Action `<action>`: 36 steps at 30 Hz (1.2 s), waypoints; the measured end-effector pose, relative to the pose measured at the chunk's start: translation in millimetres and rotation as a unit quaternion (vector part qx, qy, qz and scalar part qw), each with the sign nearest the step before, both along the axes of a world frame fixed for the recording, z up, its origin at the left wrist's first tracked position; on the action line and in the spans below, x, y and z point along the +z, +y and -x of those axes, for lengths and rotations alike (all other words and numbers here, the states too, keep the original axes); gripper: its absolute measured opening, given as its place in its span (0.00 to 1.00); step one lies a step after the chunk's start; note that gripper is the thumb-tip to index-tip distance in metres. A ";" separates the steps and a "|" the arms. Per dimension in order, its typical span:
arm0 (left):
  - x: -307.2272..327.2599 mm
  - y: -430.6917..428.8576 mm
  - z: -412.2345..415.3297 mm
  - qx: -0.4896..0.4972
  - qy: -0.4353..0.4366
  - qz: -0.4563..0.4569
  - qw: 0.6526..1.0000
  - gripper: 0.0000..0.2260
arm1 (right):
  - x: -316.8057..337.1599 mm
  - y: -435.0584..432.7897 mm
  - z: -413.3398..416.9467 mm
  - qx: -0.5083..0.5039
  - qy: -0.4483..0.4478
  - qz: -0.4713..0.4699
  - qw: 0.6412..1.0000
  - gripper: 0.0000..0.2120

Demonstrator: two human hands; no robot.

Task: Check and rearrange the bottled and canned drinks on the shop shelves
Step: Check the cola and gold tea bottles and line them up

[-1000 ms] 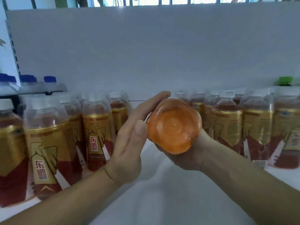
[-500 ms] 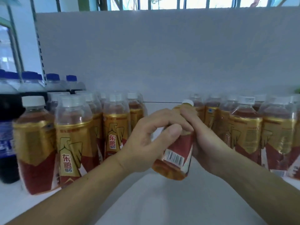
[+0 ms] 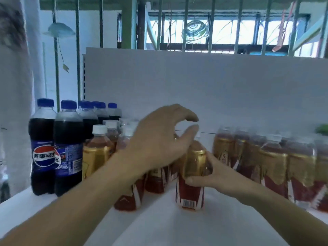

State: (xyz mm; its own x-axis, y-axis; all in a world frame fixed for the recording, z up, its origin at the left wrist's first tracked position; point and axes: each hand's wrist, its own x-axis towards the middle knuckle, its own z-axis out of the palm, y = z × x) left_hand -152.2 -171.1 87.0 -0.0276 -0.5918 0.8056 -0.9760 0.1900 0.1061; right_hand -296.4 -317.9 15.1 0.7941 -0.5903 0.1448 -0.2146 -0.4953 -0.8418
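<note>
Standing upright on the white shelf (image 3: 177, 228), the gold-and-red bottle (image 3: 190, 192) occupies the gap between the left row (image 3: 96, 153) and the right row (image 3: 273, 164) of matching bottles. Right hand (image 3: 211, 176) grips its middle, fingers wrapped round the label. Left hand (image 3: 159, 144) arches over its top, fingers and thumb apart, holding nothing. Cola bottles (image 3: 67, 148) at far left.

Left hand (image 3: 159, 142) high, fingers arched apart; right hand (image 3: 213, 176) lower, fingers curled in a grip.
</note>
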 end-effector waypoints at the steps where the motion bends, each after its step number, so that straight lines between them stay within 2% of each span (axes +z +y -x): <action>1: 6.2 7.8 -5.6 0.034 -0.016 -0.011 0.999 0.12 | -0.3 3.0 -0.3 -0.012 -0.008 -0.004 1.000 0.45; 5: 12.2 28.2 -38.5 0.153 -0.038 -0.034 0.987 0.12 | -2.0 23.2 -3.5 -0.044 -0.031 0.006 0.999 0.41; 9: -7.4 21.9 -58.9 0.128 0.022 -0.055 0.990 0.16 | -8.4 52.5 -22.7 -0.037 -0.058 -0.012 0.998 0.37; 14: -30.5 16.9 -62.8 0.092 0.026 0.009 0.995 0.23 | -15.6 78.2 -47.5 -0.043 -0.089 -0.017 0.995 0.31; 17: -33.2 18.3 -62.8 0.093 0.007 0.007 0.996 0.24 | -10.8 81.9 -48.8 -0.064 -0.066 0.029 0.995 0.27; 25: -33.0 20.0 -60.8 0.132 -0.039 0.000 0.991 0.25 | -13.3 81.3 -51.4 -0.051 -0.060 0.033 0.996 0.23; 28: -29.5 17.7 -56.2 0.155 -0.056 -0.012 0.986 0.23 | -11.2 77.9 -44.6 -0.033 -0.049 0.023 0.998 0.26; 30: -25.4 16.6 -45.6 0.154 -0.069 -0.012 0.986 0.23 | -1.3 72.2 -34.2 -0.008 -0.009 0.018 1.000 0.27; 33: -23.7 14.5 -20.0 0.114 -0.053 -0.002 0.992 0.21 | 22.5 51.8 -11.3 0.003 0.056 0.072 0.996 0.20; 36: -31.9 -1.1 10.2 0.090 -0.049 0.005 0.995 0.18 | 52.6 8.6 9.1 -0.118 0.046 0.189 0.974 0.19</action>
